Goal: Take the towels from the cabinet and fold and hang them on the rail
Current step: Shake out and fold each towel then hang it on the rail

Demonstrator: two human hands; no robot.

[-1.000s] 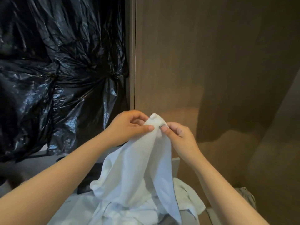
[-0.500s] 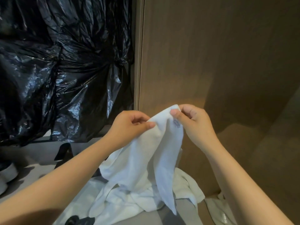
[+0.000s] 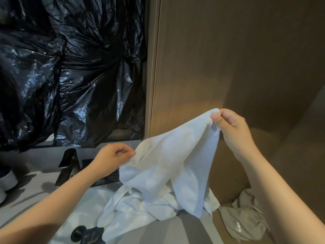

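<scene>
Ideally, with our left hand [image 3: 112, 157] and right hand [image 3: 230, 125] each pinching the white towel [image 3: 172, 155] by its top edge above the near counter [image 3: 31, 191], we pull it taut and level before folding.

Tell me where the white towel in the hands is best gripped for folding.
Grip the white towel by its top edge, from above. The right hand pinches the corner with the label; the left hand pinches the same edge, probably short of the far corner, as cloth hangs bunched below.
</scene>
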